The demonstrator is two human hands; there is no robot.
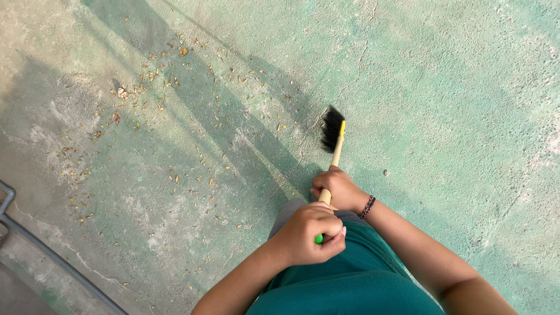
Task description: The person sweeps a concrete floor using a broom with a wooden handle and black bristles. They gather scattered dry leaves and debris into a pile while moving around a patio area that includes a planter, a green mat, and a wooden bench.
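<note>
Sweeping appears at an early stage: both the left hand (pixel 307 233) and right hand (pixel 340 189) clench the broom (pixel 333 144), bristles grounded at 12 o'clock, dry leaf litter (pixel 146 111) scattered unswept toward 10 o'clock.

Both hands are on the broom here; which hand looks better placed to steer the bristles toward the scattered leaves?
Probably the right hand: it grips lower on the wooden-handled black-bristled broom; the left hand caps its green end.
</note>
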